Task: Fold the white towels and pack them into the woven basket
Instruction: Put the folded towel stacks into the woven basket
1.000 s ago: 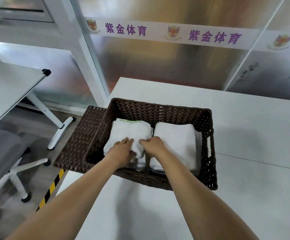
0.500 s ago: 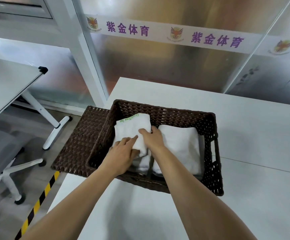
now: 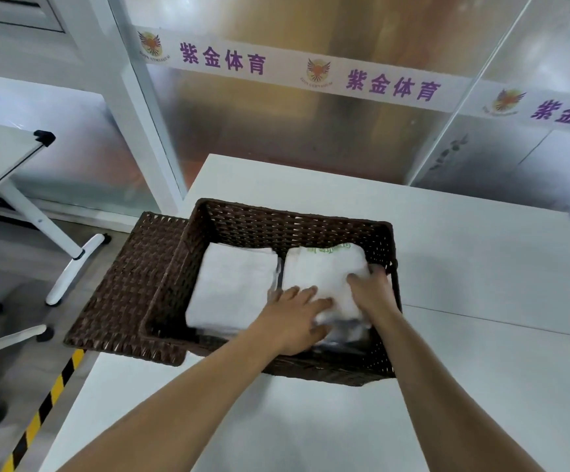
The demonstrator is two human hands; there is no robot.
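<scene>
Two folded white towels [image 3: 234,287], basketed [image 3: 297,229]

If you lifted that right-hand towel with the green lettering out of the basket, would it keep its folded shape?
Probably not by itself. The towel looks soft and thick and dents under the left hand and right hand, so it would likely sag or unfold if lifted by one edge. It seems light and not slippery.

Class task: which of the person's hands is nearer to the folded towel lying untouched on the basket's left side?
Left. The left hand rests just beside that towel; the right hand is further away, near the basket's right wall.
</scene>
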